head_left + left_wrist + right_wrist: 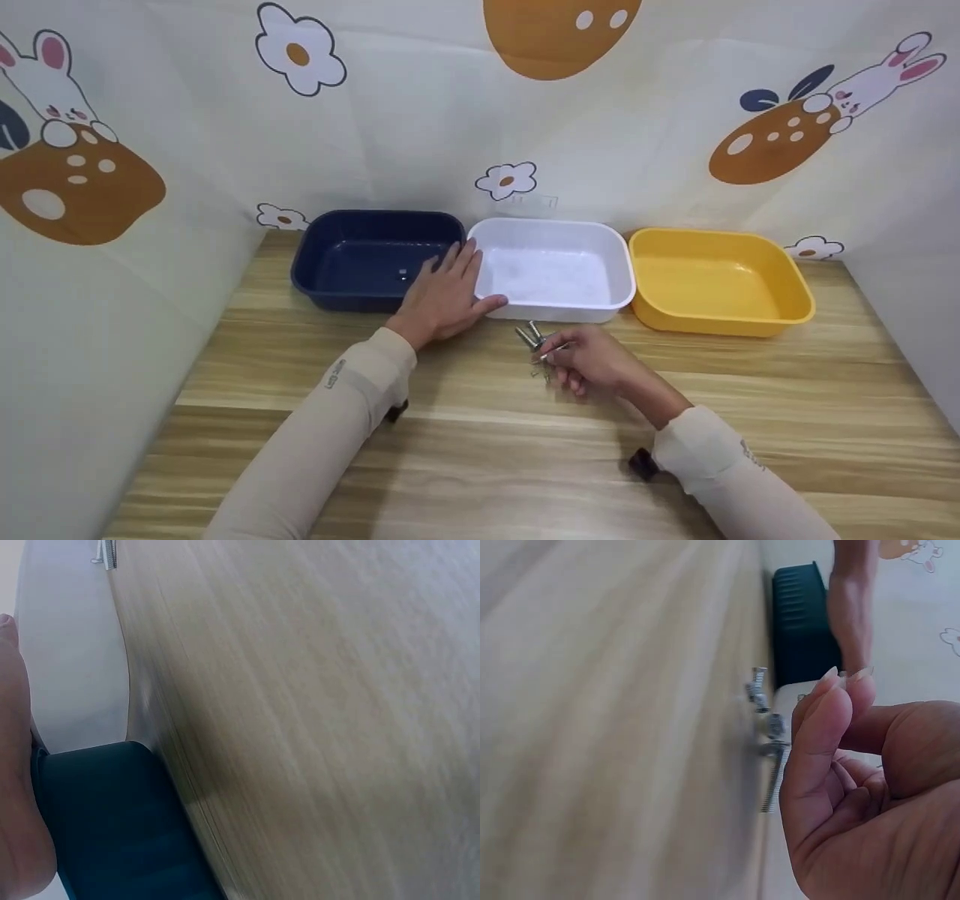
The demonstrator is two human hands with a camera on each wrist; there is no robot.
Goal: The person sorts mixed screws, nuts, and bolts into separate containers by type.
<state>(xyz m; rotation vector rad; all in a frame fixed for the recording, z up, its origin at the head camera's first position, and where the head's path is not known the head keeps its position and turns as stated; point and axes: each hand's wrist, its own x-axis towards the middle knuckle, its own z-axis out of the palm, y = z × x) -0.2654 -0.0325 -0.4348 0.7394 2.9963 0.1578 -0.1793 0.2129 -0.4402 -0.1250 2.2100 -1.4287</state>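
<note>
My left hand (444, 296) lies with fingers straight across the adjoining rims of the dark blue bin (341, 300) and the white bin (555, 311). Its thumb reaches over the white bin's front rim. In front of that bin, my right hand (589, 360) pinches a small shiny metal piece (843, 680) between thumb and fingertips, which mostly cover it; I cannot tell its exact kind. Metal bolts (526, 337) lie on the table right by these fingertips, also seen as threaded bolts (774, 772) in the right wrist view. Tiny screws (535, 373) lie just nearer to me.
A yellow bin (720, 322) stands at the right end of the row of bins. Inside the dark blue bin is a small shiny piece (403, 274). The wood-grain table (480, 465) ends at a printed cloth backdrop (405, 135) behind and at both sides.
</note>
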